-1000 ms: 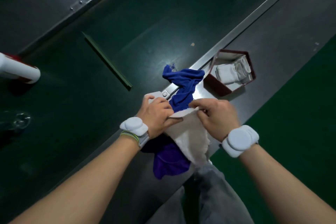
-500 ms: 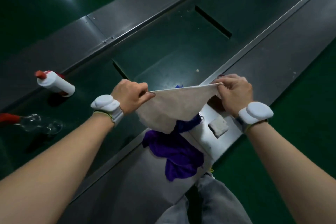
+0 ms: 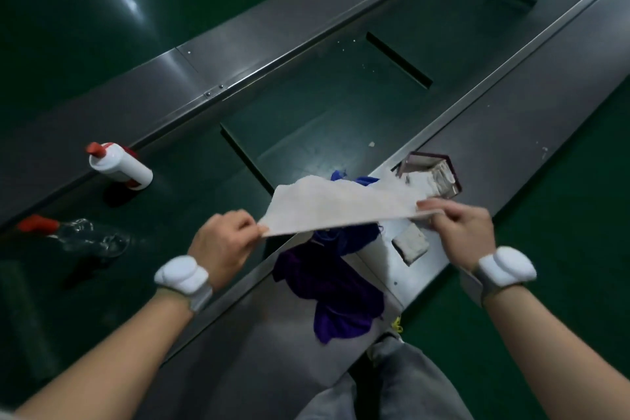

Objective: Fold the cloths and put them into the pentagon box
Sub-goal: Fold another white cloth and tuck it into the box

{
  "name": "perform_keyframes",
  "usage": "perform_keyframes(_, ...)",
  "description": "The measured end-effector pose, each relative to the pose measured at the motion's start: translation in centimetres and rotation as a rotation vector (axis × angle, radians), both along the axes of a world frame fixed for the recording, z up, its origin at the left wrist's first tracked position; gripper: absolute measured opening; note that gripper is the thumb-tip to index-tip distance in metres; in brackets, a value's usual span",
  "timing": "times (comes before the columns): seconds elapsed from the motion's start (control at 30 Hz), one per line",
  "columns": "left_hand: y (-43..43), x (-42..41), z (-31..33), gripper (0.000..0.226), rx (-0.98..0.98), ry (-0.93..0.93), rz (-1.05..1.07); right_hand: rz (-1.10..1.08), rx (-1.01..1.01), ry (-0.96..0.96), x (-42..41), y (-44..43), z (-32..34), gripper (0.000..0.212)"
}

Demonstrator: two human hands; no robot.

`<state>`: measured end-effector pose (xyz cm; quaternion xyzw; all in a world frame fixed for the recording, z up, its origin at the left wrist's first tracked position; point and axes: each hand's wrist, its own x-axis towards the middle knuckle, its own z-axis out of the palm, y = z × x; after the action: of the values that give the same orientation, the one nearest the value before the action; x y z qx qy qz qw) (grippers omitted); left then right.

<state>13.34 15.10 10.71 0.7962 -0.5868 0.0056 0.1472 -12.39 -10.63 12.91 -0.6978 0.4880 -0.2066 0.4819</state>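
Observation:
I hold a beige cloth [image 3: 337, 206] stretched flat in the air between both hands. My left hand [image 3: 223, 244] pinches its left corner and my right hand [image 3: 460, 232] pinches its right corner. Under it a crumpled purple cloth [image 3: 327, 286] lies on the metal ledge, with a blue cloth [image 3: 341, 177] partly hidden behind the beige one. The dark red pentagon box [image 3: 451, 170] stands beyond my right hand and holds folded white cloths [image 3: 439, 181]. A small folded beige cloth [image 3: 410, 244] lies on the ledge near my right wrist.
A white bottle with a red cap [image 3: 117, 167] lies on the green belt at the left. Nearer me lies a clear bottle with a red cap [image 3: 78, 235]. Grey metal rails [image 3: 238, 65] border the belt. My grey trousers [image 3: 392, 382] show at the bottom.
Both hands lifted the beige cloth off the pile and pulled it wide. It now lies flatter, swung out away from me. The view tilted so the box shows again.

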Motion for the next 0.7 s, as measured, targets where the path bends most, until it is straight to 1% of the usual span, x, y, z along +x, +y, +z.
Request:
perform_keyframes(0.03, 1.4, -1.3, -1.4, 0.049, 0.023, -0.007, -0.017, 0.04, 0.008, 0.079, -1.4, 0.8, -1.6, 0.032)
perform_keyframes(0.1, 4.2, -3.8, -4.3, 0.03, 0.122, 0.01, -0.059, 0.104, 0.073, 0.235, -4.2, 2.6, -4.9, 0.031)
perform_keyframes(0.13, 5.5, -5.1, -5.5, 0.026, 0.18, 0.044, -0.079, 0.129, 0.101, 0.318, -5.3, 3.6, -6.3, 0.031)
perform_keyframes(0.17, 6.6, -6.3, -6.6, 0.026, 0.25, 0.1, -0.095, 0.149, 0.13, 0.404, -6.2, 4.6, -7.5, 0.035)
perform_keyframes(0.23, 8.3, -8.8, -8.7, 0.018, 0.396, 0.212, -0.093, 0.186, 0.218, 0.551, -7.8, 6.2, -10.3, 0.038)
perform_keyframes(0.33, 10.0, -11.8, -10.8, 0.012, 0.623, 0.388, -0.002, 0.274, 0.351, 0.707, -9.6, 7.7, -13.4, 0.023)
perform_keyframes(0.37, 10.3, -12.5, -11.4, 0.015, 0.671, 0.446, 0.019, 0.298, 0.378, 0.743, -9.9, 7.8, -14.1, 0.021)
perform_keyframes(0.4, 10.4, -12.9, -11.9, 0.02, 0.676, 0.484, 0.038, 0.312, 0.381, 0.763, -10.0, 7.8, -14.7, 0.021)
perform_keyframes(0.47, 9.7, -12.6, -13.0, 0.019, 0.591, 0.544, 0.167, 0.279, 0.329, 0.748, -9.4, 6.9, -16.1, 0.021)
perform_keyframes(0.57, 7.2, -10.5, -12.9, 0.009, 0.374, 0.597, 0.438, 0.156, 0.192, 0.623, -7.1, 5.4, -16.4, 0.026)
perform_keyframes(0.63, 4.6, -8.3, -14.0, 0.002, 0.259, 0.62, 0.565, 0.1, 0.118, 0.535, -4.8, 3.7, -17.6, 0.023)
perform_keyframes(0.7, 2.1, -6.1, -14.9, 0.006, 0.188, 0.613, 0.648, 0.056, 0.08, 0.494, -2.7, 2.1, -18.9, 0.019)
